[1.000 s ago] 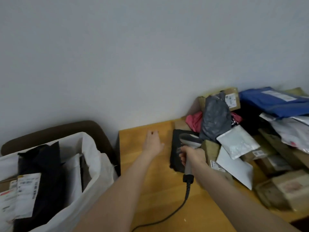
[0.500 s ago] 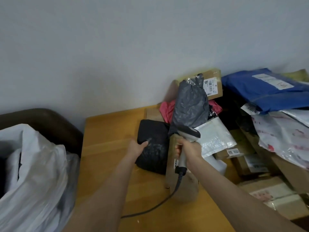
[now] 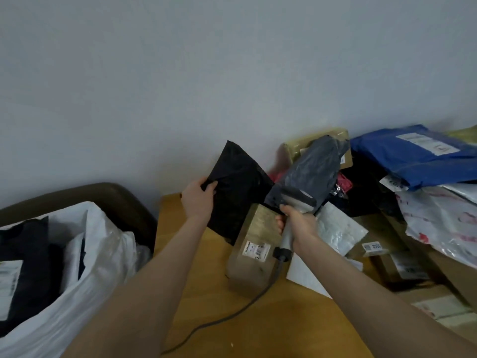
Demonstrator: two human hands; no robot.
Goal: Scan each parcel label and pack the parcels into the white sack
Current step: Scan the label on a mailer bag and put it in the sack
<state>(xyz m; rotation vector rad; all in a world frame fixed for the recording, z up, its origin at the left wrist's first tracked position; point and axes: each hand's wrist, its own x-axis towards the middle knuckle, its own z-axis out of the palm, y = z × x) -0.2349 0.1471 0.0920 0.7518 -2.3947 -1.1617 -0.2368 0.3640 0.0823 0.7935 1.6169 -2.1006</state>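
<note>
Black parcel (image 3: 237, 192), 1 scanner (image 3: 298, 200), 2 hands (image 3: 197, 202) (image 3: 300, 224)

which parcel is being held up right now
The black plastic mailer, gripped at its edge by the left hand and raised above the table; the brown box and the pile rest on it.

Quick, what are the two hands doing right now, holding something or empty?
Left hand: grips the black parcel by its edge, holding it up.
Right hand: grips the scanner by its handle.
</note>
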